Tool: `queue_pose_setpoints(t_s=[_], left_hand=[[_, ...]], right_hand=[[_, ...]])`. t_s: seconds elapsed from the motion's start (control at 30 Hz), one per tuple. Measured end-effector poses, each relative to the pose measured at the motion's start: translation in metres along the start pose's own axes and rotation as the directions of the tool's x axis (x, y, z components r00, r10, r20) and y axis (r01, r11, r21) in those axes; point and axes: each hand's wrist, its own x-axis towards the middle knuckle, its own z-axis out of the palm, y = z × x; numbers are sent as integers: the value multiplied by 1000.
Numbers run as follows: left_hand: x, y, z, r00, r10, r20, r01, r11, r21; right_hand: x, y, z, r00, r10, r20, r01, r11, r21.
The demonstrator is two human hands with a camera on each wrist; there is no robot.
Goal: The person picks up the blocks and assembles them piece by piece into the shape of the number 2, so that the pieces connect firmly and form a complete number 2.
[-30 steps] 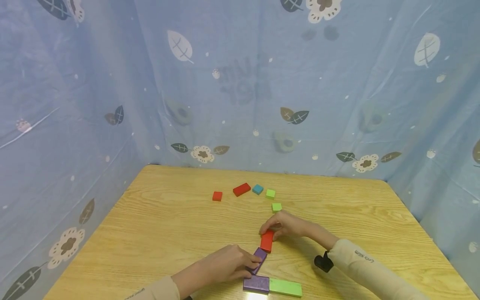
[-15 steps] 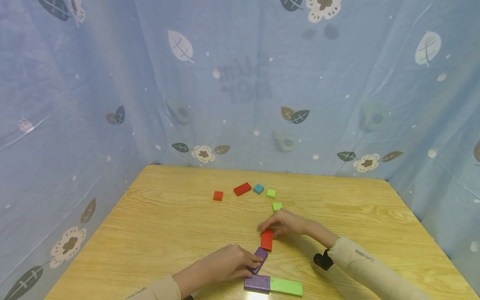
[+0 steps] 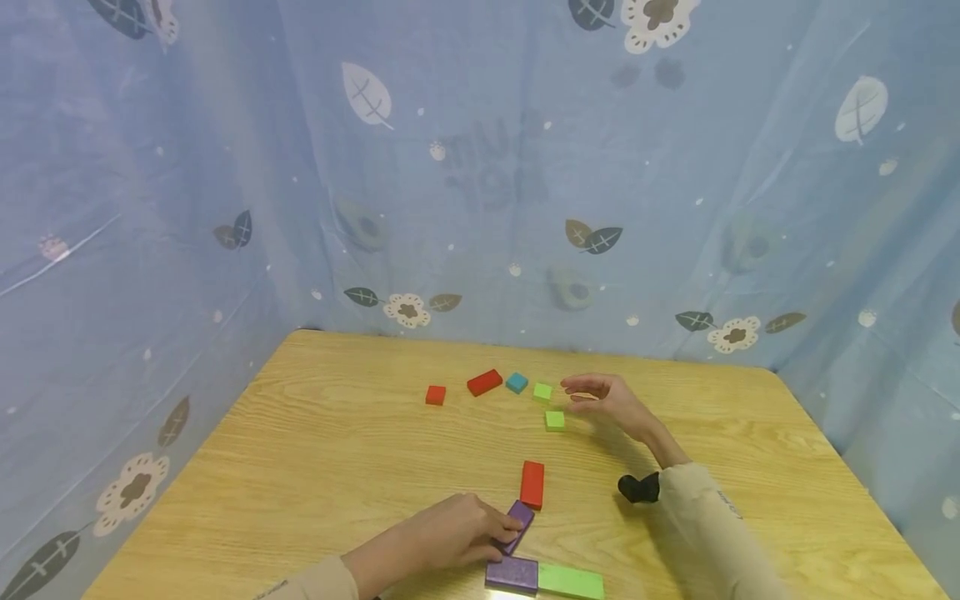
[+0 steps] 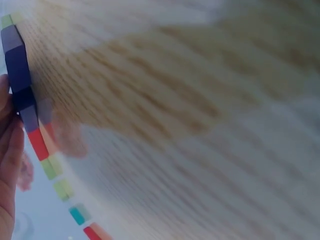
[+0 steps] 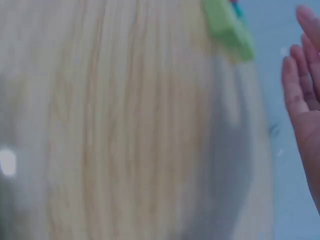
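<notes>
In the head view my left hand (image 3: 461,533) holds a slanted purple block (image 3: 517,523) between thumb and fingers; the hand hides part of it. A second purple block (image 3: 512,574) lies just in front, end to end with a long green block (image 3: 572,581). Beyond the slanted block lies a red block (image 3: 532,485), its near end close to the purple one. Fingers apart and holding nothing, my right hand (image 3: 611,406) hovers just right of two small green blocks, the nearer (image 3: 554,421) and the farther (image 3: 542,392). The right wrist view shows its extended fingers (image 5: 295,85) at the edge.
Farther back on the wooden table (image 3: 337,433) lie a small blue block (image 3: 517,382), a red oblong block (image 3: 484,382) and a small red block (image 3: 436,395). A patterned blue curtain (image 3: 480,192) surrounds the table's back and sides. A black wrist device (image 3: 639,488) sits by the right sleeve.
My right hand has let go of the red block and moved away and to the right, beside the small green blocks. The left hand stays at the slanted purple block.
</notes>
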Motion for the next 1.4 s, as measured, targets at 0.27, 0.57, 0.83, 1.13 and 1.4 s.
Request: queue_pose_setpoints(t_s=[0.27, 0.57, 0.83, 1.13, 1.4], left_hand=[[1, 0, 0, 1000, 12, 14, -12, 1000, 7], [-3, -1, 2, 1000, 11, -6, -11, 1000, -14], [-2, -2, 1, 1000, 12, -10, -12, 1000, -11], [-2, -1, 4, 1000, 14, -18, -14, 1000, -9], [-2, -1, 0, 1000, 15, -25, -16, 1000, -15]], right_hand=[[5, 23, -3, 995, 78, 68, -69, 990, -123], [13, 13, 10, 983, 39, 181, 4, 973, -231], [15, 11, 21, 985, -1, 174, 53, 952, -301], [7, 14, 14, 997, 50, 58, -30, 952, -306], [4, 11, 15, 996, 36, 87, -5, 944, -329]])
